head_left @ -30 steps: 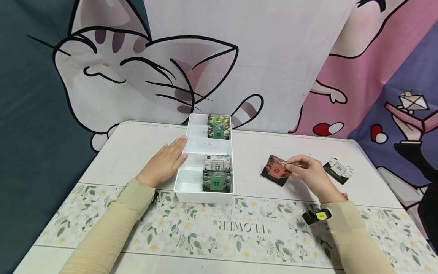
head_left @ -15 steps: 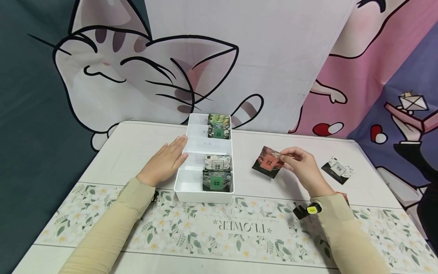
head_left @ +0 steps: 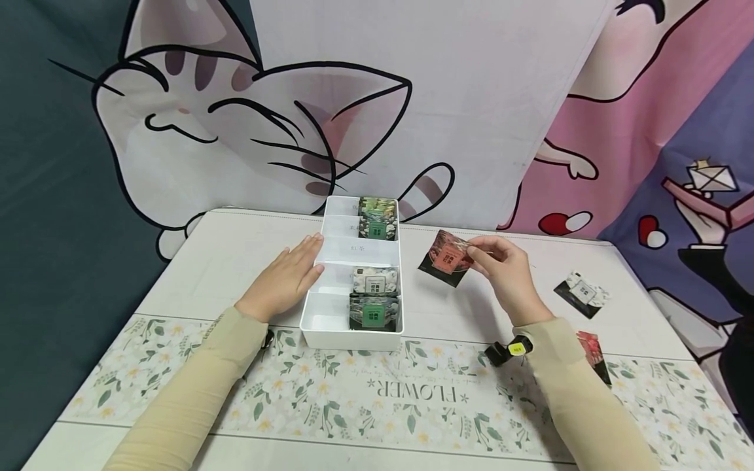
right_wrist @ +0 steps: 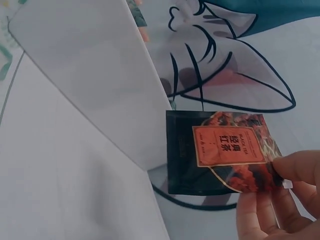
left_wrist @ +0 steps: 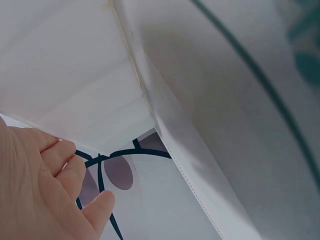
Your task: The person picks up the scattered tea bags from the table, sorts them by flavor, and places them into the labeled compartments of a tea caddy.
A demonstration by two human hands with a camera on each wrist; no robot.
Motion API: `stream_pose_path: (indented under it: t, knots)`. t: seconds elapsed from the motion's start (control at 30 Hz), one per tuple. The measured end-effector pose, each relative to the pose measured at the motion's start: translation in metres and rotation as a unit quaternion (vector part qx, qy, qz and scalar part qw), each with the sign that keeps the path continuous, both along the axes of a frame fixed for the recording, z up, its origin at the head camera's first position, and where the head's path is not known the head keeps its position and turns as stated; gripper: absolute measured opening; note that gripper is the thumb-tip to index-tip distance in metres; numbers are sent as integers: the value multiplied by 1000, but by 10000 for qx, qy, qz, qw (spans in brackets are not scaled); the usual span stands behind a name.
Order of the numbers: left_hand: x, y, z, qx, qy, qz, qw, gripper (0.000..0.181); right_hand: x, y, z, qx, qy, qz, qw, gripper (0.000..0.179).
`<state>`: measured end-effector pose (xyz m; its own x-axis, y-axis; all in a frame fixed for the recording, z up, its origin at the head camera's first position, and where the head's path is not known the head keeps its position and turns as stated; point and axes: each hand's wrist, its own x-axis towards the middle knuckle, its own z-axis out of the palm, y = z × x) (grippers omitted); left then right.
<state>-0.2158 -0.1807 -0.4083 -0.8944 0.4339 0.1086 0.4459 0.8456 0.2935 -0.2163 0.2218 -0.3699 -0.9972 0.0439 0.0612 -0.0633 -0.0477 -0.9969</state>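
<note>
My right hand (head_left: 503, 271) pinches a red and black tea bag packet (head_left: 446, 258) by one edge, above the table to the right of a white divided box (head_left: 352, 340). In the right wrist view the packet (right_wrist: 220, 152) shows an orange label reading "BLACK TEA", with thumb and fingers at its end. Fingers nearly straight, my left hand (head_left: 284, 278) rests against the box's left side. Green packets (head_left: 374, 314) and a white packet (head_left: 375, 281) lie in the front compartments; more green packets (head_left: 377, 219) are in the back ones. The middle compartment shows its bare floor and printed characters.
On the table right of my right hand lie a white and black packet (head_left: 582, 294) and another red packet (head_left: 593, 356), partly covered by the sleeve. A floral strip (head_left: 412, 405) runs along the table's front. Behind the table hangs a cartoon cat backdrop (head_left: 483, 118).
My right hand has carried the red packet left and slightly farther back, closer to the box. The red packet on the table has come out from behind the right arm. My left hand stays put.
</note>
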Motion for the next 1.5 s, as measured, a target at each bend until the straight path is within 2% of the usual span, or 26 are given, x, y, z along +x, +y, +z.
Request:
stream_pose_path:
  t: [0.27,0.77,1.0,1.2,1.33,1.5]
  knots:
    - [0,0,0,-22,-2,-2,10000,66,-6,-15,8,-200,361,-74,9991,22]
    - [0,0,1,-97,2,26,9999,65,-24,-50,22,-157,964,-4,9952,14]
    - [0,0,1,-126,16,11,9999,66,-36,-70,25,-434,914,211,9946,14]
    - [0,1,1,-113,19,9,9999,66,-43,-85,25,-552,680,432,9952,12]
    - [0,0,1,-128,45,13,9999,66,-48,-93,21,-331,505,538,9967,11]
    - [0,1,0,-105,-2,20,9999,66,-53,-98,13,315,329,653,9968,14]
